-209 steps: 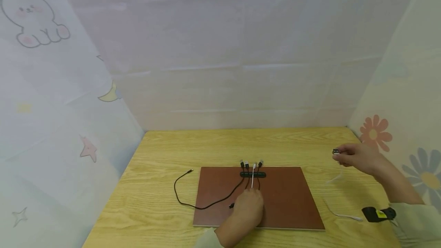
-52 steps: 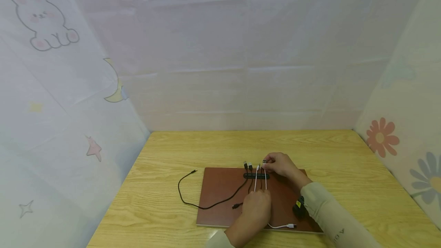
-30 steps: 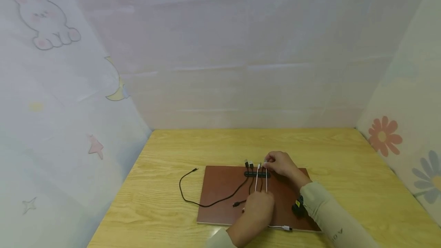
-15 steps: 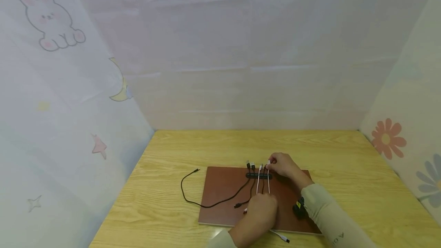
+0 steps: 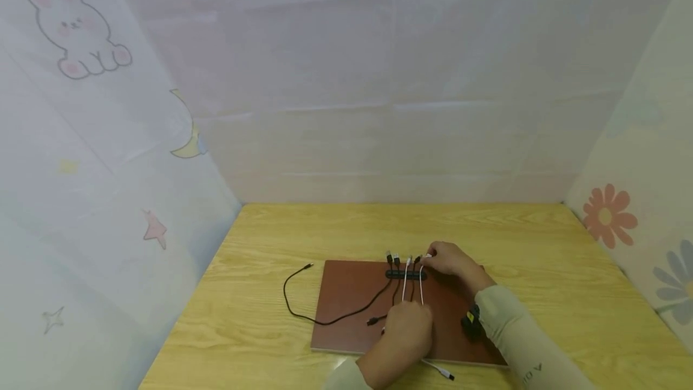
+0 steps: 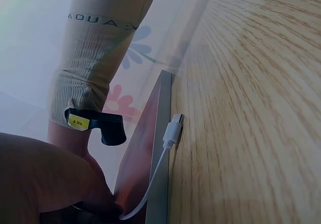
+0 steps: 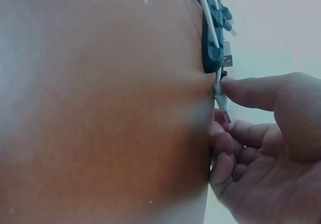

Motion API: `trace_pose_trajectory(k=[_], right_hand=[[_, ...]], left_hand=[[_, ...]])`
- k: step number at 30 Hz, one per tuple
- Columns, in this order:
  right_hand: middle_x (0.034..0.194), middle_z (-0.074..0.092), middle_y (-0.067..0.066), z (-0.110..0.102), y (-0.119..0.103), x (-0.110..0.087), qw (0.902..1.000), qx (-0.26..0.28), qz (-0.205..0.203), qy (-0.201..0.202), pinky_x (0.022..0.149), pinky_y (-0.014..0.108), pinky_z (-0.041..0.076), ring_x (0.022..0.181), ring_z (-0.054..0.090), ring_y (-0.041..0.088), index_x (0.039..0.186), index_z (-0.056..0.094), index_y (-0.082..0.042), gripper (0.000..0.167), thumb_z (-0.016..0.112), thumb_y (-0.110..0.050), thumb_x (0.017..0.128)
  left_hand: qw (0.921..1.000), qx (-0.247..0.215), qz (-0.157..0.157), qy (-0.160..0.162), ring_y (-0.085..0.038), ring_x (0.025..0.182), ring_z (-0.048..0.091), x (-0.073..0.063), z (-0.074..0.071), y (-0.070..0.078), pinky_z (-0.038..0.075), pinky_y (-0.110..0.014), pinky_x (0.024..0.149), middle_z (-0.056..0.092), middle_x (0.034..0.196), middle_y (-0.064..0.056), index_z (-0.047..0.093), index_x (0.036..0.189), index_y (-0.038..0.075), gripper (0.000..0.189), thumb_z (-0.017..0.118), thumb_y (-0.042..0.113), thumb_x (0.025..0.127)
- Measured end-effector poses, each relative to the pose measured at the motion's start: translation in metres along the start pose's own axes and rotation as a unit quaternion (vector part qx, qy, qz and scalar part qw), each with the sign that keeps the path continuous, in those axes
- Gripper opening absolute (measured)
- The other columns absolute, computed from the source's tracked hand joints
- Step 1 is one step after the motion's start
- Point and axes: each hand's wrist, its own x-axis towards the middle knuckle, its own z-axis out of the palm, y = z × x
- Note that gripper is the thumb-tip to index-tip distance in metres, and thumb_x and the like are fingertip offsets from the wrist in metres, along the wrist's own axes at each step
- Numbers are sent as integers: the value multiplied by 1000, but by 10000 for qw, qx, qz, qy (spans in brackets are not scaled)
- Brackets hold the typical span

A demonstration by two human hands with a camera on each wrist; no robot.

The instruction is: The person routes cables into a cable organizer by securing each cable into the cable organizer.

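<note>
A black cable holder (image 5: 405,274) lies near the far edge of the brown board (image 5: 346,294), with several black and white USB cables across it. At its right end my right hand (image 5: 448,259) pinches a white USB cable (image 5: 421,287) by its plug (image 7: 223,102), thumb on one side. The cable passes over the holder's end slot in the right wrist view. Nearer the front, my left hand (image 5: 409,324) grips that cable lower down, its fingers mostly hidden. The cable's other white plug (image 6: 173,132) hangs past the board's front edge, over the table.
A long black cable (image 5: 325,324) loops off the board's left side onto the wooden table (image 5: 243,330). One black plug (image 5: 373,321) lies left of the left hand. The right wrist bears a black camera (image 5: 473,322). Fabric walls (image 5: 325,77) enclose the table.
From the right of the table, my right hand has brought the white plug to the holder's right end. In the last half second the plug tips rightward. The left hand stays on the board.
</note>
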Motion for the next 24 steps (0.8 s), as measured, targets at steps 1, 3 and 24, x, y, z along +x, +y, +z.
trace_pose_trajectory(k=[1,3,24], right_hand=[[98,65,13,-1,0,0,10000,2,33,-31,73,44,50,83,59,25,104,63,1,27,65,-25,98],[99,65,14,-1,0,-1,9999,34,92,-91,73,44,49,83,58,25,106,63,1,28,64,-25,98],[113,65,19,2,-5,0,9995,227,-144,-152,87,53,50,103,62,36,115,63,2,30,61,-24,100]], left_hand=[[10000,-7,-29,-15,-11,73,65,1,0,0,54,-29,56,67,80,7,72,90,25,12,76,37,89],[10000,-29,-53,-63,-11,71,64,1,-1,-1,54,-30,56,66,79,6,72,91,26,12,75,38,90],[9999,-144,-40,52,-14,74,64,-7,4,-15,52,-32,57,67,85,5,68,106,35,18,72,31,89]])
